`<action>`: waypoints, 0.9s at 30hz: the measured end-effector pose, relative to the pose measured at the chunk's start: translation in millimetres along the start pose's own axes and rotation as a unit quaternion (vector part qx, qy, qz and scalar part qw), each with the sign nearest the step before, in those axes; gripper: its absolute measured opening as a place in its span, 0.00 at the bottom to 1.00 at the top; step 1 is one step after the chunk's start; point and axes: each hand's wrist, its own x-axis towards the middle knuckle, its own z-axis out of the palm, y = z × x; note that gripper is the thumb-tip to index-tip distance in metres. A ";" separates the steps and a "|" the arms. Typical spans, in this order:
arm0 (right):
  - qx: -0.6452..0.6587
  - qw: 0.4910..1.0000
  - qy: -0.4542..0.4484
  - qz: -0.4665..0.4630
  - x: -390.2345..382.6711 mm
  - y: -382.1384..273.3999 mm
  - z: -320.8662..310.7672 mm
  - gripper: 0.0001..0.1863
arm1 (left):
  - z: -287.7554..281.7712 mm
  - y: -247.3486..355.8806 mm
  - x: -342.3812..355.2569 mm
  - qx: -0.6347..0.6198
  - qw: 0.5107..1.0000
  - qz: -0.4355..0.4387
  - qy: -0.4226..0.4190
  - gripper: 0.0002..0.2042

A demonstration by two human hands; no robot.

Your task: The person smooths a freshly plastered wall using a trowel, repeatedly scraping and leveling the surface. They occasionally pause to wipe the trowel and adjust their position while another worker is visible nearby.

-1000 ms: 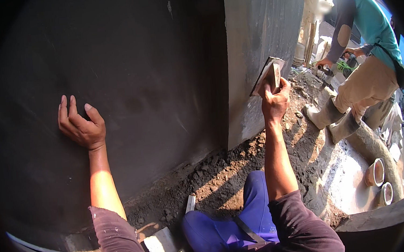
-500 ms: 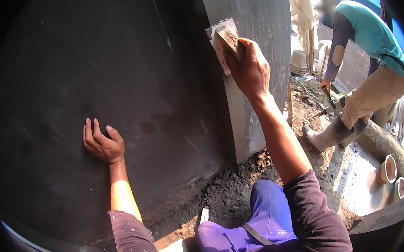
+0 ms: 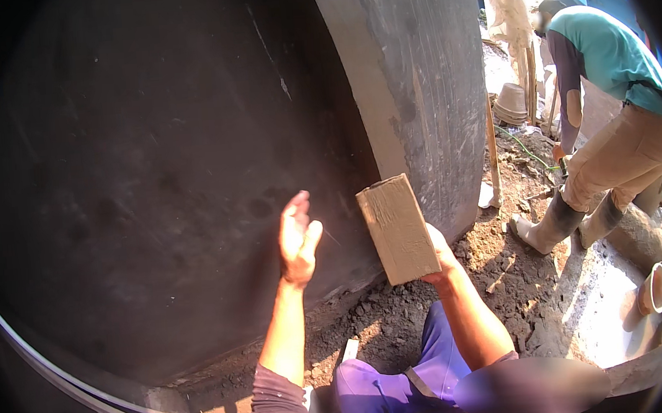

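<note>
My right hand (image 3: 438,256) grips a rectangular float (image 3: 395,225) whose flat face, coated in grey-brown mortar, now faces toward me; most of the fingers are hidden behind it. Just left of it, not touching it, my left hand (image 3: 299,239) is raised with loosely curved fingers apart and nothing held. Behind both hands stands a dark, smooth plastered wall (image 3: 159,157), meeting a lighter grey vertical face (image 3: 415,85) on the right.
A co-worker (image 3: 605,64) in teal bends over a partly hidden tool at right. Stacked buckets (image 3: 509,103), a wooden stake (image 3: 493,157) and two pots (image 3: 651,288) stand nearby. Broken soil (image 3: 529,292) lines the wall's foot; curved strips (image 3: 91,392) lie lower left.
My right hand has lowered the float from high on the wall and turned its face toward me. My left hand has moved rightward toward it. The co-worker has shifted slightly.
</note>
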 end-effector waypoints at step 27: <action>-0.679 0.691 0.236 0.073 -146.1 108.0 -138.4 0.16 | 123.4 3.7 124.7 0.223 0.933 0.247 0.136 0.21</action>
